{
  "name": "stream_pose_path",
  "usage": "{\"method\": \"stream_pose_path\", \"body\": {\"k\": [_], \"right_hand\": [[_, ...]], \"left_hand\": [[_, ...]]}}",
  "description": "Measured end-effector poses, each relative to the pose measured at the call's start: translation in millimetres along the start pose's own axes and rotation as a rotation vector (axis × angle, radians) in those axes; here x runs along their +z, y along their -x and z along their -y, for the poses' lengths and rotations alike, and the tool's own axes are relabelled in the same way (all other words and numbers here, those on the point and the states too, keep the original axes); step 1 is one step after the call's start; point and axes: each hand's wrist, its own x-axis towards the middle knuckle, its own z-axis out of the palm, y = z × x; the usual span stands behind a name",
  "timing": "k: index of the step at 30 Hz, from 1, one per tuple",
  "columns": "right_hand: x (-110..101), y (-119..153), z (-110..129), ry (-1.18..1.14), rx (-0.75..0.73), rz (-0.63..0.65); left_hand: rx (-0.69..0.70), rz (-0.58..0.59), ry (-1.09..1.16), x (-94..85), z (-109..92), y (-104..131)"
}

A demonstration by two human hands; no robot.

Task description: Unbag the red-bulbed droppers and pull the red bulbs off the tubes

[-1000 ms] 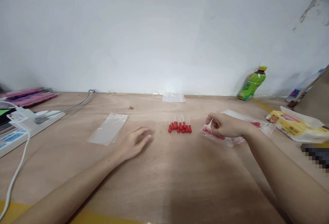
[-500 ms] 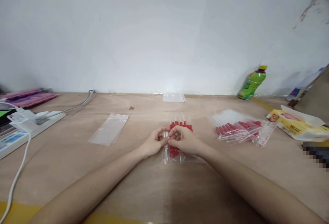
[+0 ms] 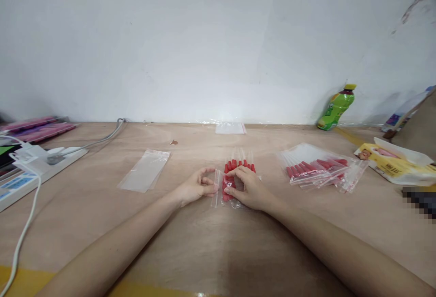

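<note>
In the middle of the table lies a clear zip bag [image 3: 215, 200] with red, stick-like pieces [image 3: 227, 183] inside. My left hand [image 3: 196, 187] has its thumb and fingers closed on the bag's zip edge, on the left. From the right, my right hand [image 3: 249, 188] curves over the filled part, thumb and fingertips gripping it and hiding some of the pieces. Just behind, a row of red-ended pieces with clear tips [image 3: 239, 164] lies partly covered by that hand.
Flat clear bags [image 3: 145, 172] lie to the left, filled bags [image 3: 316, 170] to the right. Beyond those stand a yellow tissue pack [image 3: 391, 165] and a green bottle [image 3: 336, 108]. A power strip [image 3: 73, 155] with cables sits far left. White wall at the back.
My hands have moved apart from their meeting point at the zip edge. The left shifted slightly left, the right slid right over the red pieces, and the bag's strip now shows flatter.
</note>
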Motion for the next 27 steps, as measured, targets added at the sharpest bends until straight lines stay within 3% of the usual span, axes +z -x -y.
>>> {"method": "stream_pose_path", "body": {"k": [6,12,22,27], "right_hand": [[-8.8,-6.9,13.8,0.217,-0.195,0.006],[-2.0,-16.4,15.1,0.439,-0.41,0.058],[1.7,-25.1,2.6,0.364,-0.536,-0.016],[6.9,-20.4,-0.7,0.391,-0.559,-0.101]], "left_hand": [[0.033,-0.021,-0.025,2.9,1.3,0.7],[0.086,0.018,-0.061,3.1,3.5,-1.2],[0.141,0.083,-0.092,-0.7,9.5,-5.2],[0.155,0.178,-0.084,-3.6,3.0,-1.8]]}}
